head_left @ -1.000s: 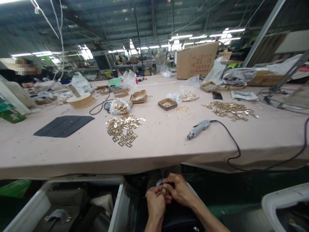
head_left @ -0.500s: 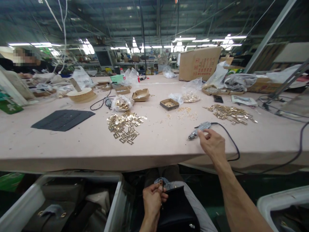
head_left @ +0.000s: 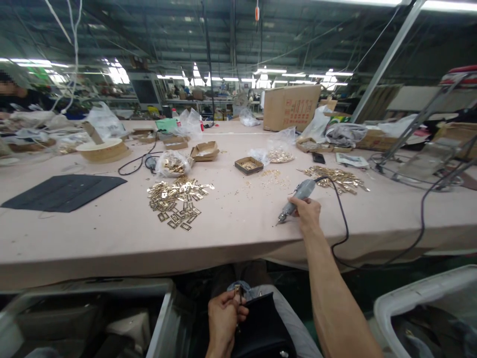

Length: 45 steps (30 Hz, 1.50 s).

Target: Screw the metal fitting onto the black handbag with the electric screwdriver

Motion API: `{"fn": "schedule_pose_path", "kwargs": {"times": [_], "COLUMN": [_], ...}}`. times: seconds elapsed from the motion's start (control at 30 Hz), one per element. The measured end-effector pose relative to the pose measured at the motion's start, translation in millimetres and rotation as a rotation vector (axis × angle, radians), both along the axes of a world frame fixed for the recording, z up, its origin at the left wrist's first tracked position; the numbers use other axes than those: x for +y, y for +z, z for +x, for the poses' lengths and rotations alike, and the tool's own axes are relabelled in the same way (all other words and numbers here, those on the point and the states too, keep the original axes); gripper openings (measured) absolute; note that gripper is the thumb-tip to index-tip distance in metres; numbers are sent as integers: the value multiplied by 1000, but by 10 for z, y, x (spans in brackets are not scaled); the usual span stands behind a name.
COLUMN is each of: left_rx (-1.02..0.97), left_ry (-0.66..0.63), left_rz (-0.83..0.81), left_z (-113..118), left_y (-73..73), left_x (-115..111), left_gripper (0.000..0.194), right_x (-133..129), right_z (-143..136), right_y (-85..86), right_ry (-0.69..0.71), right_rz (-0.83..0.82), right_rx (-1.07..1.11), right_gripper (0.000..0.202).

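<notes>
My right hand (head_left: 308, 213) is closed round a grey corded electric screwdriver (head_left: 302, 192), its tip slanting down to the left just over the table. Low in the view, above my lap, my left hand (head_left: 225, 312) pinches a small gold metal clasp (head_left: 237, 291). Below and beside that hand lies a black bag (head_left: 263, 328) on my legs; the clasp's join to it is hidden by my fingers. A heap of gold rectangular frames and plates (head_left: 175, 201) is on the table to the left of the screwdriver.
A small box of tiny gold parts (head_left: 249, 165) stands mid-table. More gold pieces (head_left: 335, 179) lie to the right, near the screwdriver's cord (head_left: 345, 219). A black sheet (head_left: 63, 193) lies at left. White bins (head_left: 164, 318) flank my legs. A co-worker sits far left.
My right hand has taken hold of the screwdriver and raised it off the table, its tip now angled down. My left hand still pinches the clasp. The whole view has turned to the right.
</notes>
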<state>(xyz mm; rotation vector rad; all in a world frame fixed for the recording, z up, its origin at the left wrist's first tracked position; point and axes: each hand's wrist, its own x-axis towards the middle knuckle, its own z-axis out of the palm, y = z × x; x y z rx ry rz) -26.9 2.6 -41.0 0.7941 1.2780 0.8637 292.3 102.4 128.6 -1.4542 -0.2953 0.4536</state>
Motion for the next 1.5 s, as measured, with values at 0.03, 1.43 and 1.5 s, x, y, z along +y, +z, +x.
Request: {"fn": "schedule_pose_path", "kwargs": {"times": [0.03, 1.43, 1.5], "left_rx": [11, 53, 46], "left_ry": [-11, -29, -44], "left_rz": [-2, -28, -24], "left_z": [-5, 176, 164], "left_y": [8, 185, 205], "left_x": [2, 21, 25], "left_gripper": [41, 46, 46], "right_x": [1, 1358, 1364], "right_z": [9, -12, -22], "right_y": [-7, 15, 15], "right_ry": [56, -45, -48], "right_rz": [110, 591, 588], "right_rx": [83, 622, 616], "right_gripper": [43, 16, 18]}}
